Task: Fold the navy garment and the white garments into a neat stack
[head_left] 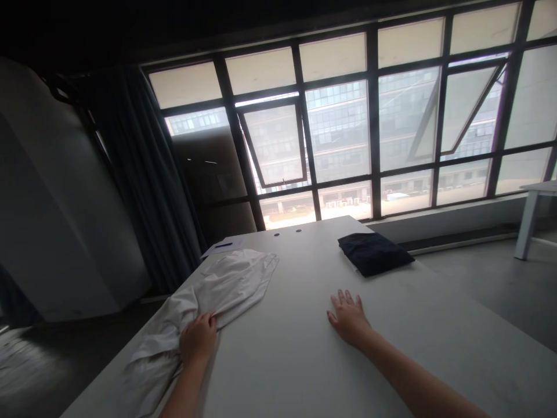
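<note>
A crumpled white cloth (237, 278) lies along the left side of the white table (296, 348); its exact kind does not show. My left hand (198, 339) rests on its near part with the fingers curled into the fabric. Palm down on the table, with fingers spread, is my right hand (349, 319), holding nothing. Beyond it, toward the right edge, sits a dark navy folded cloth (374, 253), apart from my fingers.
At the far left corner of the table are a sheet of paper (235, 249) and a dark pen (224, 245). Behind stand large windows (339, 133) and a blue curtain (148, 186). Another white table (528, 223) is at the far right.
</note>
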A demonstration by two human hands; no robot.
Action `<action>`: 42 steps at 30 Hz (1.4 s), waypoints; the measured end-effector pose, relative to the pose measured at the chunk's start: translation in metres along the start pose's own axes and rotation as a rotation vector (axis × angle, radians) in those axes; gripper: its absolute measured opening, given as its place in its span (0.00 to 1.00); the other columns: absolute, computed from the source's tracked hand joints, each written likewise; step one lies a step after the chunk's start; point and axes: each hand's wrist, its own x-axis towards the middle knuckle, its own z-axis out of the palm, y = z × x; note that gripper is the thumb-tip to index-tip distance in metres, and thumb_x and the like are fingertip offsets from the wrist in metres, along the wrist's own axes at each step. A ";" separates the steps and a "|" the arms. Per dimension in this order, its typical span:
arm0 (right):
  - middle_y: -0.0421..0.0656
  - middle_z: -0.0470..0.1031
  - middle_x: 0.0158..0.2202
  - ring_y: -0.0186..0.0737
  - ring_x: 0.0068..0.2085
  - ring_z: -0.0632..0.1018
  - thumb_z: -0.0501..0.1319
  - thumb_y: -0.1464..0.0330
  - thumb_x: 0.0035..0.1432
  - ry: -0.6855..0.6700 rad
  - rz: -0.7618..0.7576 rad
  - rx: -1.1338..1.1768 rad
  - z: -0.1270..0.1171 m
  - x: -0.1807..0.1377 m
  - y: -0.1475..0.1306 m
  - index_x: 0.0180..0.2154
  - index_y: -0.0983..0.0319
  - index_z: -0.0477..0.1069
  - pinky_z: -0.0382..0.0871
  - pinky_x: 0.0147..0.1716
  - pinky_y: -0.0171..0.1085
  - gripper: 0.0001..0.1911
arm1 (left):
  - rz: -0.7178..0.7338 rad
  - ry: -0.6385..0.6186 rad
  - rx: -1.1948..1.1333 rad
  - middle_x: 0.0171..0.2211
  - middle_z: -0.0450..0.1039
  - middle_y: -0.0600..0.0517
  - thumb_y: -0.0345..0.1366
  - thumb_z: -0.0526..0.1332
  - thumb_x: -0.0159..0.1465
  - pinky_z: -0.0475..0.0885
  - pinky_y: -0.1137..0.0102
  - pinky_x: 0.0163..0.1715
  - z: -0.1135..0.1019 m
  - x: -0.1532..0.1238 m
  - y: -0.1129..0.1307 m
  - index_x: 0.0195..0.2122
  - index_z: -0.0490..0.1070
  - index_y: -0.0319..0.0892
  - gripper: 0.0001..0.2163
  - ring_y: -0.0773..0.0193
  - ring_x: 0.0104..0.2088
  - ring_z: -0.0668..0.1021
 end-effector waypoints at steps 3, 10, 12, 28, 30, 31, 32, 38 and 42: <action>0.59 0.53 0.74 0.62 0.74 0.53 0.49 0.55 0.70 -0.001 0.003 0.009 -0.001 0.000 0.000 0.71 0.64 0.59 0.40 0.69 0.64 0.35 | 0.006 0.018 -0.014 0.41 0.81 0.45 0.33 0.50 0.70 0.69 0.63 0.42 -0.002 0.004 -0.003 0.43 0.78 0.42 0.15 0.52 0.41 0.81; 0.55 0.54 0.75 0.65 0.73 0.57 0.56 0.59 0.65 0.184 -0.015 0.168 0.017 0.007 0.006 0.72 0.60 0.57 0.44 0.68 0.69 0.36 | 0.302 0.379 -0.194 0.32 0.73 0.48 0.43 0.48 0.76 0.68 0.63 0.41 -0.077 0.028 0.068 0.35 0.69 0.45 0.16 0.53 0.37 0.76; 0.56 0.50 0.76 0.63 0.73 0.56 0.58 0.57 0.66 0.314 -0.089 0.272 0.021 0.008 0.007 0.74 0.60 0.49 0.49 0.68 0.67 0.41 | 0.412 0.474 -0.285 0.28 0.67 0.51 0.41 0.49 0.76 0.66 0.64 0.37 -0.100 0.019 0.107 0.31 0.64 0.47 0.15 0.55 0.32 0.73; 0.45 0.74 0.64 0.55 0.65 0.71 0.57 0.64 0.67 0.174 -0.353 0.363 0.011 0.005 0.000 0.55 0.52 0.80 0.60 0.67 0.55 0.19 | 0.812 -0.482 -0.285 0.47 0.76 0.50 0.40 0.59 0.68 0.69 0.61 0.52 -0.039 -0.121 0.235 0.45 0.70 0.49 0.06 0.54 0.48 0.75; 0.45 0.74 0.64 0.54 0.65 0.71 0.57 0.65 0.67 0.183 -0.357 0.353 0.009 0.004 -0.001 0.54 0.52 0.80 0.59 0.67 0.54 0.19 | 0.817 -0.494 -0.291 0.47 0.76 0.50 0.40 0.59 0.68 0.69 0.61 0.52 -0.042 -0.120 0.235 0.45 0.70 0.49 0.07 0.54 0.49 0.75; 0.45 0.75 0.64 0.54 0.65 0.71 0.57 0.65 0.67 0.180 -0.356 0.351 0.008 0.003 -0.001 0.54 0.53 0.80 0.59 0.67 0.54 0.19 | 0.817 -0.496 -0.295 0.47 0.76 0.50 0.39 0.59 0.68 0.69 0.61 0.52 -0.042 -0.120 0.235 0.45 0.70 0.49 0.06 0.54 0.49 0.75; 0.45 0.75 0.64 0.54 0.65 0.71 0.57 0.64 0.67 0.176 -0.354 0.350 0.007 0.003 -0.001 0.54 0.53 0.80 0.60 0.67 0.54 0.19 | 0.817 -0.496 -0.301 0.47 0.76 0.50 0.39 0.58 0.68 0.69 0.61 0.52 -0.042 -0.120 0.235 0.45 0.70 0.50 0.06 0.54 0.49 0.75; 0.45 0.74 0.65 0.56 0.66 0.70 0.57 0.64 0.66 0.163 -0.337 0.335 0.006 0.004 -0.001 0.55 0.53 0.80 0.59 0.67 0.55 0.19 | 0.821 -0.494 -0.304 0.46 0.76 0.50 0.40 0.58 0.67 0.69 0.59 0.52 -0.040 -0.121 0.236 0.44 0.70 0.49 0.06 0.53 0.48 0.75; 0.45 0.73 0.65 0.57 0.66 0.70 0.56 0.64 0.67 0.152 -0.331 0.331 0.005 0.004 -0.001 0.55 0.53 0.80 0.60 0.66 0.56 0.20 | 0.822 -0.521 -0.298 0.47 0.75 0.49 0.37 0.59 0.65 0.69 0.60 0.52 -0.041 -0.119 0.237 0.46 0.70 0.49 0.09 0.52 0.49 0.75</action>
